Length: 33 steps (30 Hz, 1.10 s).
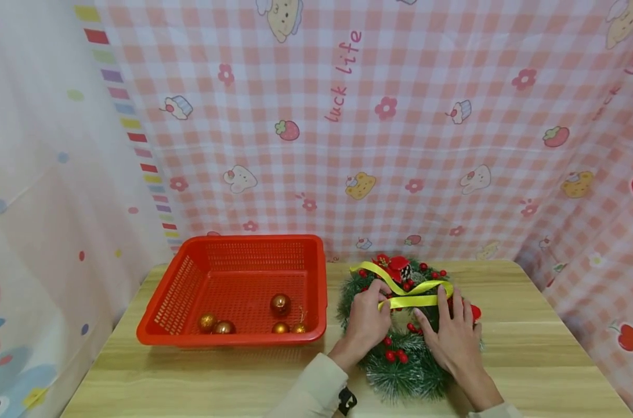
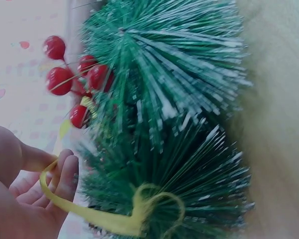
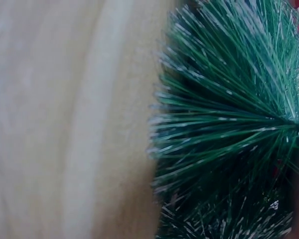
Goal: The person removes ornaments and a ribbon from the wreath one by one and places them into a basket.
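A green Christmas wreath [image 1: 402, 374] with red berries [image 1: 397, 355] and a red flower [image 1: 394, 267] lies flat on the table. Across its upper part runs a loose yellow ribbon [image 1: 412, 301], folded back on itself at the right. My left hand [image 1: 368, 316] pinches the ribbon between thumb and fingers over the wreath's left side; the left wrist view shows the ribbon [image 2: 89, 215] curving out of that hand. On the wreath's right side rests my right hand [image 1: 456, 342], fingers spread and fingertips at the ribbon's fold. The right wrist view shows mostly frosted needles [image 3: 224, 119].
Left of the wreath stands a red plastic basket [image 1: 232, 339], holding several gold and brown baubles [image 1: 281, 303]. The wooden table [image 1: 535, 348] extends to the right. A pink checked curtain [image 1: 316, 157] hangs right behind the table's back edge.
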Each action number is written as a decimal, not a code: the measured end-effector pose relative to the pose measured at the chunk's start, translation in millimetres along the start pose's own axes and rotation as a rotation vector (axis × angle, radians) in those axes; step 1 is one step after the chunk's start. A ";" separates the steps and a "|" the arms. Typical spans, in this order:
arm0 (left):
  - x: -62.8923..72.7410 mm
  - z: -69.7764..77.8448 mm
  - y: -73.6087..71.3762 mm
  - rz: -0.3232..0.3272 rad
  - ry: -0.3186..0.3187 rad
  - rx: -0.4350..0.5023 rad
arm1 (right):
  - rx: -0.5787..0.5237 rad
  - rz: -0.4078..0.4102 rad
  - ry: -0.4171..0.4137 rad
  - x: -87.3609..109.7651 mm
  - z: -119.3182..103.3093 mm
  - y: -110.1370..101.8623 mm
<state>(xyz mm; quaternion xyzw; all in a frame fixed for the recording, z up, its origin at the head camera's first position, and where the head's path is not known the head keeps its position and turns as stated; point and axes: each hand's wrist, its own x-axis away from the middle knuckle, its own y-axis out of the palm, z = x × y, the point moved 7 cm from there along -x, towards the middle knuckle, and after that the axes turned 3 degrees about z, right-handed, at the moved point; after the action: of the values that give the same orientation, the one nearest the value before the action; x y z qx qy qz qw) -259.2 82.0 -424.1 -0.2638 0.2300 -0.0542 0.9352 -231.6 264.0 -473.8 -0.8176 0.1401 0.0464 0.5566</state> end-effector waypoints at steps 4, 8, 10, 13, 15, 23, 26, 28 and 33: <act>-1.8 0.7 -9.4 0.042 -0.029 0.035 | -0.008 -0.002 0.013 0.1 0.9 -0.2; -3.8 1.2 -16.8 0.064 -0.083 0.071 | -0.012 -0.001 0.015 0.1 1.1 -0.7; -4.3 1.8 -20.6 0.082 -0.104 0.093 | -0.009 -0.001 0.016 0.2 1.3 -0.5; -5.1 3.4 -26.8 0.114 -0.124 0.130 | -0.004 -0.006 0.022 0.6 1.6 -0.1; -5.3 4.9 -30.5 0.124 -0.135 0.176 | -0.004 -0.014 0.027 0.7 2.2 0.7; -6.6 13.2 -42.1 0.091 -0.152 0.381 | 0.007 -0.022 0.030 0.9 2.8 1.4; -6.7 14.2 -44.6 0.056 -0.192 0.441 | 0.010 -0.016 0.019 1.1 1.5 0.6; -6.5 13.9 -44.9 0.026 -0.230 0.476 | 0.011 -0.017 0.015 1.3 0.9 0.4; -5.5 13.7 -45.8 -0.023 -0.290 0.507 | 0.012 -0.023 0.010 1.6 -0.5 0.6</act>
<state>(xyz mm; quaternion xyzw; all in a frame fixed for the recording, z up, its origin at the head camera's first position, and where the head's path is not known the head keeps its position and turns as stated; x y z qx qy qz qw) -257.0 50.4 -387.8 -0.0294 0.0699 -0.0823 0.9937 -230.3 263.0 -474.5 -0.8160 0.1336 0.0353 0.5613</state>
